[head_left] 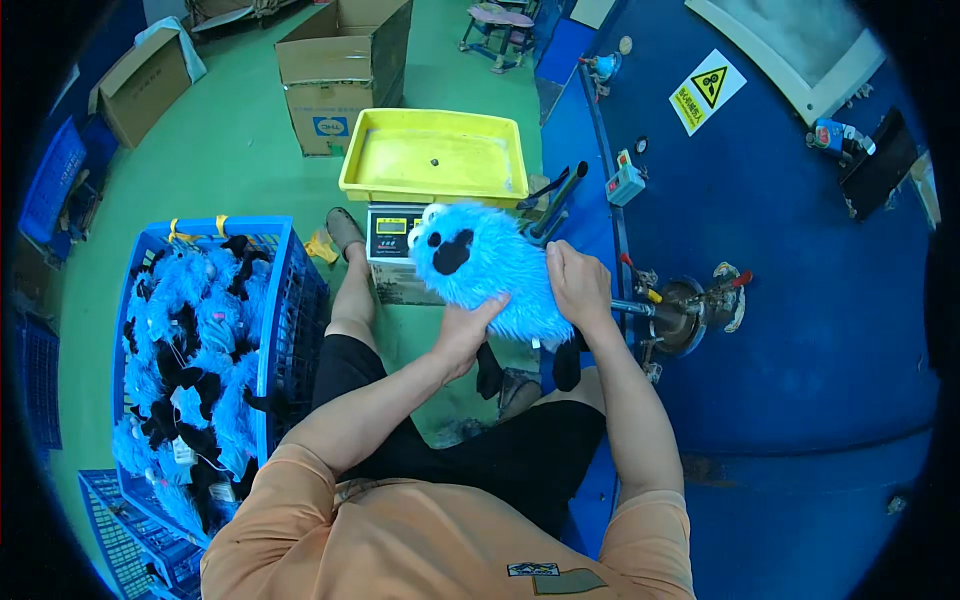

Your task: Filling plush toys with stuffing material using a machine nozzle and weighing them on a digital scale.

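A furry blue plush toy (512, 275) with white eyes, a black mouth patch and dangling black feet hangs in front of me, its face turned left. My left hand (466, 334) grips its lower side, thumb pressed into the fur. At the toy's right end, my right hand (580, 285) is closed on the fabric, fingers bunched together. Just beyond that hand, a metal pipe (634, 309) juts from the blue machine (790, 330); whether its tip is inside the toy is hidden by my hand.
To my left stands a blue plastic crate (268, 330) heaped with similar blue and black toys. Ahead, a yellow tray (430, 190) rests on a digital scale (385, 240). Cardboard boxes (325, 95) stand farther back. Valves (725, 285) and a switch box (625, 184) stick out from the machine.
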{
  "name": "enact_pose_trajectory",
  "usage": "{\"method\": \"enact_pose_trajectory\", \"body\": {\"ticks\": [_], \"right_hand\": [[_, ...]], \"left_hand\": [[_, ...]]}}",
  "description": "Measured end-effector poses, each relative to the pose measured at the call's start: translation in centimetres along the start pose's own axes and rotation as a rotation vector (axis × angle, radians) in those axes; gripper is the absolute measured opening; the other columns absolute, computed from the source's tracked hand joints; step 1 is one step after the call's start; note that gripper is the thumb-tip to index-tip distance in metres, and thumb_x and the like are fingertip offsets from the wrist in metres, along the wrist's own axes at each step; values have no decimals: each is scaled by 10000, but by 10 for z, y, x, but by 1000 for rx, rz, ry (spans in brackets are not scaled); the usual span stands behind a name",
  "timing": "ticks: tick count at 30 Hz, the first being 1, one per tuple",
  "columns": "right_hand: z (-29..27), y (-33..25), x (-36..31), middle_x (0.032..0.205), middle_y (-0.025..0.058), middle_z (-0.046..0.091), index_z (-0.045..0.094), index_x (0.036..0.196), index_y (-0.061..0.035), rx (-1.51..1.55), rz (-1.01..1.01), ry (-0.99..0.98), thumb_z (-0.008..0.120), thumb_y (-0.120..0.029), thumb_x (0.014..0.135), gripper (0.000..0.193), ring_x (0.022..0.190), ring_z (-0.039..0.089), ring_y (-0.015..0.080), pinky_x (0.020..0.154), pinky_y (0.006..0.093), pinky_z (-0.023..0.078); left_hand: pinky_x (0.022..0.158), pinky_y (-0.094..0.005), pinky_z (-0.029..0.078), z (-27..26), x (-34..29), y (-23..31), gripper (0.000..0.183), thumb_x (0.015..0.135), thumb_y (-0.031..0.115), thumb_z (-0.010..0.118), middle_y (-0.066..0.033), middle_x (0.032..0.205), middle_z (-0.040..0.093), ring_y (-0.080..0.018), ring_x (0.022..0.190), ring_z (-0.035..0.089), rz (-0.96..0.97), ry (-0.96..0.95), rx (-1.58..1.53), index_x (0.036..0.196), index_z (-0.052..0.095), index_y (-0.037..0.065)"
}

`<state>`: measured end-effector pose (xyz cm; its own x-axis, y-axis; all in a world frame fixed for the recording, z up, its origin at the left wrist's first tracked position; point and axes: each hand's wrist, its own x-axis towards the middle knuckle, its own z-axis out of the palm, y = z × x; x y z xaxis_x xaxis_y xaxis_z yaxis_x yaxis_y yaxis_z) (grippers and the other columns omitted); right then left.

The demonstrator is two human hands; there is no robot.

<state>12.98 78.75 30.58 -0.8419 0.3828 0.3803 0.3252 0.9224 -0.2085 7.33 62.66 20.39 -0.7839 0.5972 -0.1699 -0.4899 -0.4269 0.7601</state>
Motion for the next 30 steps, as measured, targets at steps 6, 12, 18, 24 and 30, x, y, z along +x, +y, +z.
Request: {"method": "enact_pose_trajectory", "body": {"ticks": [6,12,18,24,30], "right_hand": [[0,-2,2,691,210,658,576,822,-43,16,29,-33,470,-279,1001,314,603,595,464,566,542,442],[2,1,4,713,215,661,576,841,-47,31,36,-45,473,-279,1000,299,625,597,468,579,546,440],[5,14,-1,736,211,666,574,860,-49,186,64,3,474,-269,997,277,648,600,466,592,536,441],[6,3,0,749,204,671,573,874,-50,137,70,23,473,-261,997,263,659,605,459,598,529,440],[7,-5,8,764,209,672,577,887,-54,123,64,-45,470,-261,997,258,671,606,464,603,532,438]], "left_hand": [[734,-283,528,6,-13,25,374,876,150,755,-69,1073,690,-156,878,646,-149,19,78,1196,626,7],[648,-246,506,7,-3,34,365,876,174,762,-57,1025,688,-136,827,630,-316,-47,183,1184,629,30],[630,-231,497,23,-9,41,387,872,163,761,-55,1008,687,-126,813,629,-239,-109,339,1204,610,35],[594,-257,506,14,-4,49,329,875,134,751,-83,939,678,-135,752,622,-80,-87,175,1147,620,3],[539,-229,463,1,-1,49,305,882,133,741,-77,891,668,-126,686,610,-158,-86,120,1129,609,11]]}}
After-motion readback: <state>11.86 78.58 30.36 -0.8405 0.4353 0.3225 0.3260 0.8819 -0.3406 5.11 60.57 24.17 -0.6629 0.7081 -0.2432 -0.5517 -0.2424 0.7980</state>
